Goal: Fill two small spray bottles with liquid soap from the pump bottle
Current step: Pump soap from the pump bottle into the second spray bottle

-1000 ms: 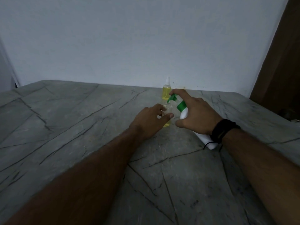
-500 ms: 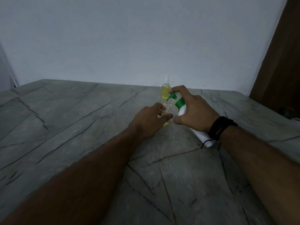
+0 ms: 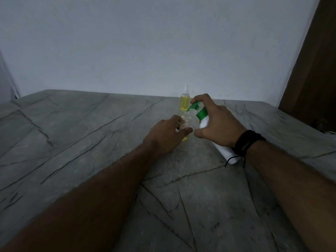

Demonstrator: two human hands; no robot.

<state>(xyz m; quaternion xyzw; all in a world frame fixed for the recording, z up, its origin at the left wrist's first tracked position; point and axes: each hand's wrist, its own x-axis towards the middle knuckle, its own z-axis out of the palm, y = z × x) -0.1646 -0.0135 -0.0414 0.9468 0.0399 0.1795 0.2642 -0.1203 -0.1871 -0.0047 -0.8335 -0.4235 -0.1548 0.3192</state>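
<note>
- Right now the big grey stone table (image 3: pixel 76 146) with dark crack lines fills most of the view. It has lots of open room on the left and in front of the arms. Its back edge sits against the plain pale wall (image 3: pixel 145 48).
- On the right stands a tall brown wooden door (image 3: pixel 316 70). The table's right edge runs near it, so that side has less room.
- Next comes the white plastic pump bottle with a green top (image 3: pixel 204 122). It is tipped over on a slant, with its bottom low toward the person and its green spout over the mouth of the small bottle.
- The right hand (image 3: pixel 216 124) holds the pump bottle, fingers curled round it, with one finger up on the green pump head. A black string band (image 3: pixel 247 142) is on that wrist.
- The left hand (image 3: pixel 167 135) pinches the small clear plastic bottle (image 3: pixel 187 122) between thumb and fingers to keep it upright on the table.
- That small bottle has no cap on and only a little yellow soap at the bottom. So I think the step is pumping soap into the second bottle, and it is far from full.
- Just behind it, close to the wall, stands another small spray bottle full of yellow soap (image 3: pixel 185 104) with its white top on. That one looks done.
- The next move likely needs more slow pushes on the pump, with the spout kept right over the tiny mouth so nothing spills.
</note>
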